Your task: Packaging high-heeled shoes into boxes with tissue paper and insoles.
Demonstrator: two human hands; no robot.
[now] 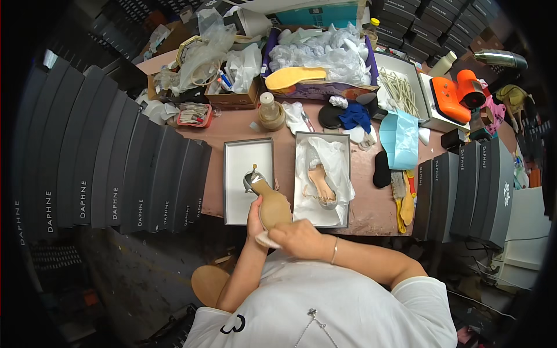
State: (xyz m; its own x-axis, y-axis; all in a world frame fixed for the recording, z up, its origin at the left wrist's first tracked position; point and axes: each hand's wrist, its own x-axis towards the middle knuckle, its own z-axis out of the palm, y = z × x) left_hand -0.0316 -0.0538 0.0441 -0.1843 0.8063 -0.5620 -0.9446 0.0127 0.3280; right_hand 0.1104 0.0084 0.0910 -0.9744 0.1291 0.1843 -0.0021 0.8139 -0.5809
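My left hand (254, 219) is closed around a heeled sandal (274, 209), held upside down with its tan sole up and its heel pointing away from me. My right hand (300, 239) pinches a small whitish cloth pad (267, 240) beside the toe end of the sole; whether the pad touches the sole I cannot tell. Beneath the heel lies a shallow grey-edged box part (234, 203) with a white inside. To its right, an open shoebox (346, 217) holds white tissue paper (342, 180) and another sandal (320, 184).
Dark shoeboxes (122, 168) stand in rows at left, with more (464, 188) at right. Along the back are a glass bottle (270, 113), a purple carton (325, 90) of crumpled plastic and an orange device (449, 100). A yellow-handled brush (399, 203) lies near the front edge.
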